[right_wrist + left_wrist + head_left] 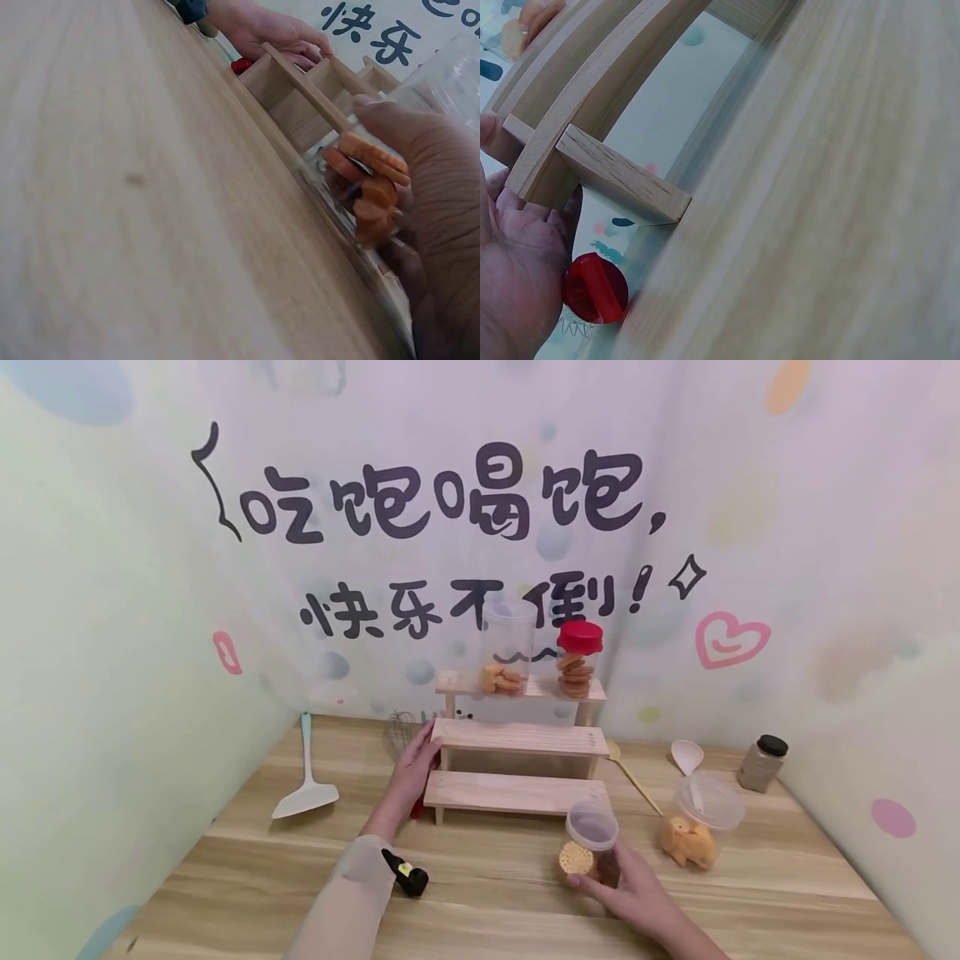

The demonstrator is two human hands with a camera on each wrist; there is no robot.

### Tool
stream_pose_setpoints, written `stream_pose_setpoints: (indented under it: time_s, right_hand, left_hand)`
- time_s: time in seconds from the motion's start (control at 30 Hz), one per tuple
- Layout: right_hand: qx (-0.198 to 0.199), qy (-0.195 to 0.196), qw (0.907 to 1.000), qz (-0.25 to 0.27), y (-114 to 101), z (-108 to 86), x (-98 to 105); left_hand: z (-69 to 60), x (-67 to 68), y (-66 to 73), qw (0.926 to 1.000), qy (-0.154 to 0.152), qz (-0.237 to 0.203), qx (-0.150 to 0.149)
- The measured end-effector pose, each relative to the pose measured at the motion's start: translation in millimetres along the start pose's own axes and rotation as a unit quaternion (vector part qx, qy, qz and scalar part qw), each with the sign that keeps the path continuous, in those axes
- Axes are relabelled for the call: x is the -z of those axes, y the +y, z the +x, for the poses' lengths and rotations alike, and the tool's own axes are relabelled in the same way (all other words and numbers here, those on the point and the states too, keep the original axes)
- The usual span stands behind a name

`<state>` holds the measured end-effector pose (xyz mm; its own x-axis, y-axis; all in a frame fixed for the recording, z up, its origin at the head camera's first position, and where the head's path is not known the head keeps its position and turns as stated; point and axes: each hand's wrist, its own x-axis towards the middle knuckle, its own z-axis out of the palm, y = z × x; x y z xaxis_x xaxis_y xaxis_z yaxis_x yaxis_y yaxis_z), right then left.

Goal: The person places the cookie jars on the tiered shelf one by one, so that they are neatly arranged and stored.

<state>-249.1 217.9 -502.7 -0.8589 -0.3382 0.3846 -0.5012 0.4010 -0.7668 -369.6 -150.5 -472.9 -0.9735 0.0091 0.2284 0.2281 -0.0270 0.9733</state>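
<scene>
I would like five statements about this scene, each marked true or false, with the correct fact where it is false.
1. The right hand holds a clear jar. True.
2. The left hand touches the wooden stand. True.
3. The wooden stand has five tiers. False: it has three.
4. The red-lidded jar stands on the top tier. True.
5. Nothing lies to the left of the wooden stand. False: a spatula lies there.
</scene>
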Motion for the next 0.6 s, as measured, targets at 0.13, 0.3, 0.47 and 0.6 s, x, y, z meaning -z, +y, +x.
stream_pose_setpoints:
  time_s: [0.13, 0.3, 0.47, 0.6]
  right_hand:
    - [-0.011, -0.032, 0.9994, 0.012, 2.7, -1.7, 0.3]
    - [-0.007, -0.019, 0.9997, 0.012, 0.4, -1.4, 0.4]
    - [-0.001, -0.003, 1.0000, 0.007, -1.0, -1.6, -0.4]
    - [-0.005, 0.007, 0.9999, 0.015, -3.1, -0.8, -0.6]
  left_hand:
    - [1.6, -2.7, -0.9, 1.0000, 0.003, -0.004, -0.005]
    - [2.6, -2.9, -1.8, 0.9997, -0.010, -0.022, -0.009]
    - [0.8, -2.6, -1.2, 0.9997, -0.016, -0.019, -0.006]
    - [-0.5, -2.9, 0.5, 0.9998, -0.013, -0.017, -0.004]
